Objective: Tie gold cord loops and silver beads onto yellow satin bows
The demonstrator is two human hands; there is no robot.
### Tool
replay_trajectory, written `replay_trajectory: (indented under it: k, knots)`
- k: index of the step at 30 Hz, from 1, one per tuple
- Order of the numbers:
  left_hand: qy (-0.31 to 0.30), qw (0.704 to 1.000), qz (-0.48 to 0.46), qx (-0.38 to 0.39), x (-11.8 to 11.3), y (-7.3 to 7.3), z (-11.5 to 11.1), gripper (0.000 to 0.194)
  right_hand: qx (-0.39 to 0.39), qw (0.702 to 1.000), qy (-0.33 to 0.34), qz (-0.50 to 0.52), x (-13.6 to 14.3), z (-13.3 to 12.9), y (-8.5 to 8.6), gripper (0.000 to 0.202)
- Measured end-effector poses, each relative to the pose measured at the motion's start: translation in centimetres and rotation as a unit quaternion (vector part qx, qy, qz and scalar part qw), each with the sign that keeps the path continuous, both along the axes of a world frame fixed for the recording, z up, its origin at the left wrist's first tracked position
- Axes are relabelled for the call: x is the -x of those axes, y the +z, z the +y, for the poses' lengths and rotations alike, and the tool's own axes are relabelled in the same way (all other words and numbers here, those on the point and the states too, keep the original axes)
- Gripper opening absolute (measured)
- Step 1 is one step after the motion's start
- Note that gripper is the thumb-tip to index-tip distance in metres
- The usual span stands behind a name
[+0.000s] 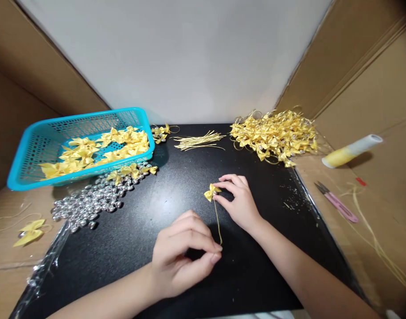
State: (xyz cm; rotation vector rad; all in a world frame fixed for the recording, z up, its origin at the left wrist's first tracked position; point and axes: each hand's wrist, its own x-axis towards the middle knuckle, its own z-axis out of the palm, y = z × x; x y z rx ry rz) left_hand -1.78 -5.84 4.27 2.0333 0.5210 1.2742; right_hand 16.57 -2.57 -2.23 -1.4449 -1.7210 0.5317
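Note:
A small yellow ribbon bow (209,193) is pinched at its right side between the thumb and fingers of my right hand (238,200). From the bow a thin gold cord (217,221) runs down toward me. My left hand (186,254) is closed, with thumb and forefinger pressed together on the cord's lower end. Between my two hands the cord looks nearly straight. A silvery bead seems to sit at the bow's middle, partly covered by my right fingertips.
A turquoise basket (15,170) of yellow bows stands at left, with silver beads (90,201) before it. Cut gold cords (198,140) lie at the back beside a heap of finished bows (276,135). Pink-handled snips (339,204) and a tube (352,151) are at right.

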Motion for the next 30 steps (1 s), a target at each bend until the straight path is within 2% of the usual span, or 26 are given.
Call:
replay_trajectory:
  k: [3, 7, 9, 11, 12, 16, 19, 22, 24, 27, 30]
  knots:
    - [0.056, 0.998, 0.001, 0.031, 0.2, -0.8, 0.2, 0.013, -0.024, 0.999, 0.036, 0.012, -0.4, -0.7, 0.9, 0.03]
    - [0.131, 0.989, 0.009, 0.072, 0.4, -1.6, 0.6, 0.016, -0.029, 0.975, 0.199, 0.094, -0.3, -2.0, 2.5, 0.035]
    - [0.148, 0.985, 0.017, 0.085, 0.5, -1.8, 0.9, 0.016, -0.007, 0.959, 0.233, 0.162, 0.2, -2.5, 2.9, 0.024]
    - [0.15, 0.984, 0.023, 0.095, 0.5, -2.1, 1.3, 0.014, 0.017, 0.953, 0.215, 0.212, 0.7, -2.7, 2.8, 0.007]
    - [0.145, 0.984, 0.025, 0.1, 0.5, -2.2, 1.4, 0.013, 0.028, 0.953, 0.2, 0.227, 0.8, -2.8, 2.8, 0.005]
    - [0.109, 0.987, 0.031, 0.115, 0.4, -2.7, 1.9, 0.011, 0.05, 0.957, 0.165, 0.232, 0.6, -2.8, 2.9, 0.008]
    - [0.107, 0.986, 0.037, 0.123, 0.2, -2.8, 2.0, 0.009, 0.057, 0.953, 0.209, 0.213, 0.2, -2.9, 3.4, 0.02]
    - [0.111, 0.985, 0.041, 0.127, 0.1, -2.8, 2.0, 0.007, 0.085, 0.945, 0.234, 0.211, 0.1, -3.0, 3.7, 0.014]
    - [0.108, 0.986, 0.046, 0.121, 0.3, -2.8, 2.1, 0.007, 0.105, 0.947, 0.214, 0.215, 0.2, -2.9, 3.6, 0.007]
    - [0.089, 0.987, 0.073, 0.113, 0.6, -3.2, 2.6, 0.007, 0.117, 0.95, 0.19, 0.22, 0.2, -2.8, 3.3, 0.013]
    - [0.116, 0.975, 0.159, 0.108, 0.5, -4.0, 3.3, 0.02, 0.101, 0.956, 0.152, 0.231, -0.4, -2.5, 3.1, 0.02]
